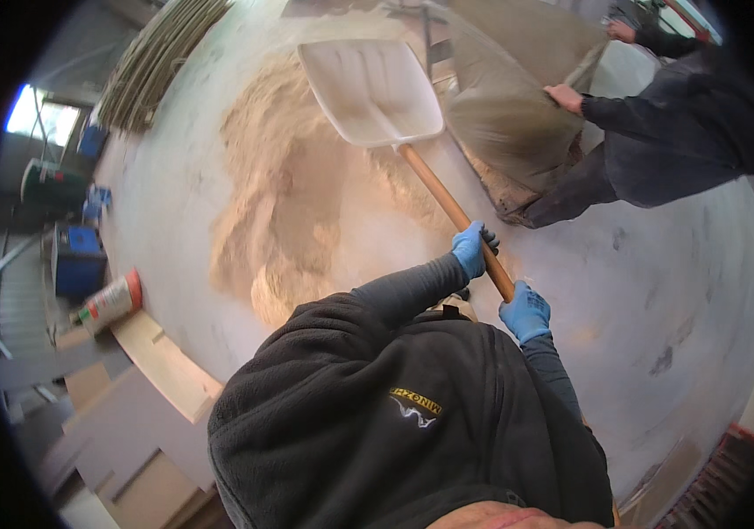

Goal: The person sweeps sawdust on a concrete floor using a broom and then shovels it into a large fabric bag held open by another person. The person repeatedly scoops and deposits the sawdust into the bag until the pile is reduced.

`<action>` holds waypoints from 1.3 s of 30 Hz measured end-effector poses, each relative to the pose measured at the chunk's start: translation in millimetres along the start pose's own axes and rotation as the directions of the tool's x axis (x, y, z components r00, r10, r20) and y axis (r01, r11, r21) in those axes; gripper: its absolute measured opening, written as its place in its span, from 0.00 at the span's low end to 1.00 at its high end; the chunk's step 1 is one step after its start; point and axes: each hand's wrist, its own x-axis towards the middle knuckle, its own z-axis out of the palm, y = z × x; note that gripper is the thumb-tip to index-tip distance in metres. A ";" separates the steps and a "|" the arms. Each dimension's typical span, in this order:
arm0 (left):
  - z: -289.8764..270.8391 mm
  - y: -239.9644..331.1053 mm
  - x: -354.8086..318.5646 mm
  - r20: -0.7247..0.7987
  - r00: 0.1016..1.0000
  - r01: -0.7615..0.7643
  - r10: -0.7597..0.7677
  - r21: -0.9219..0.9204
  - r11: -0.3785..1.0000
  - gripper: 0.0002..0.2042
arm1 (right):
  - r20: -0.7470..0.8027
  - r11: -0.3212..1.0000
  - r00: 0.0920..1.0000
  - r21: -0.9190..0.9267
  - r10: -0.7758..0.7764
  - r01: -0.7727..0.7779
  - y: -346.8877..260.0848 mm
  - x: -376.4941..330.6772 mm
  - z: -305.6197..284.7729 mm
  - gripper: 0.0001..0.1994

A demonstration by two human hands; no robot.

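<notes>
A wide white scoop shovel (373, 93) with a wooden handle (434, 185) slants up and to the left in front of me. My left hand (472, 249), in a blue work glove, wraps around the middle of the handle. Lower down, near the handle's end, my right hand (526, 313) grips it in a matching glove. The blade looks bare apart from a thin dusting, and it overlaps the far part of a heap of sawdust (284, 203) on the floor.
At the far right a co-worker's hand (564, 97) holds a large brownish sack (518, 79). Bundled long strips (152, 66) lie at the far left. On the left are a blue-and-black box (78, 260), a printed bag (112, 301) and flat boards (165, 366). Grey floor (624, 264) extends to the right.
</notes>
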 end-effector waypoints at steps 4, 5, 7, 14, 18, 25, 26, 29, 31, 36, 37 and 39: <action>-75.3 -28.9 -23.9 -0.077 0.997 -0.024 0.009 -0.193 0.981 0.09 | 0.074 0.973 0.995 -0.215 -0.067 0.082 9.2 -63.3 8.5 0.15; -98.0 -31.9 -27.3 -0.086 0.996 -0.002 -0.020 -0.250 0.968 0.09 | 0.135 0.960 0.990 -0.272 -0.030 0.066 15.3 -83.3 9.0 0.15; -145.1 -42.5 -39.2 -0.122 0.990 0.022 -0.064 -0.324 0.946 0.10 | 0.233 0.921 0.971 -0.387 0.058 0.038 29.9 -125.2 5.5 0.16; -286.3 -90.4 -132.1 -0.381 0.915 -0.062 -0.133 -0.458 0.887 0.09 | 0.220 0.814 0.972 -0.549 -0.079 0.190 35.4 -228.3 23.0 0.13; -338.3 -123.4 -162.5 -0.412 0.908 -0.148 -0.082 -0.496 0.856 0.08 | 0.220 0.743 0.947 -0.588 -0.232 0.319 31.0 -251.0 44.7 0.11; -413.9 -233.8 -194.0 -0.367 0.927 -0.140 -0.081 -0.538 0.831 0.07 | 0.203 0.683 0.901 -0.594 -0.384 0.425 60.7 -320.9 112.4 0.08; -413.4 -257.7 -199.3 -0.360 0.930 -0.135 -0.075 -0.523 0.842 0.06 | 0.175 0.687 0.890 -0.579 -0.421 0.439 69.6 -333.6 122.1 0.08; -402.9 -304.2 -209.6 -0.456 0.886 -0.181 -0.088 -0.514 0.838 0.06 | 0.231 0.642 0.844 -0.562 -0.485 0.522 97.7 -357.3 125.8 0.08; -395.7 -328.4 -222.3 -0.482 0.867 -0.181 -0.130 -0.546 0.818 0.06 | 0.250 0.650 0.845 -0.548 -0.473 0.526 115.6 -376.5 113.9 0.09; -387.5 -356.3 -250.1 -0.529 0.823 -0.187 -0.207 -0.596 0.781 0.05 | 0.315 0.580 0.872 -0.655 -0.374 0.485 142.3 -421.5 46.0 0.10; -388.7 -358.3 -254.6 -0.526 0.822 -0.186 -0.217 -0.609 0.771 0.05 | 0.302 0.561 0.882 -0.685 -0.362 0.465 143.0 -430.4 30.9 0.10; -393.4 -360.2 -260.6 -0.490 0.840 -0.143 -0.233 -0.614 0.776 0.05 | 0.262 0.544 0.885 -0.710 -0.384 0.447 139.1 -450.3 10.4 0.09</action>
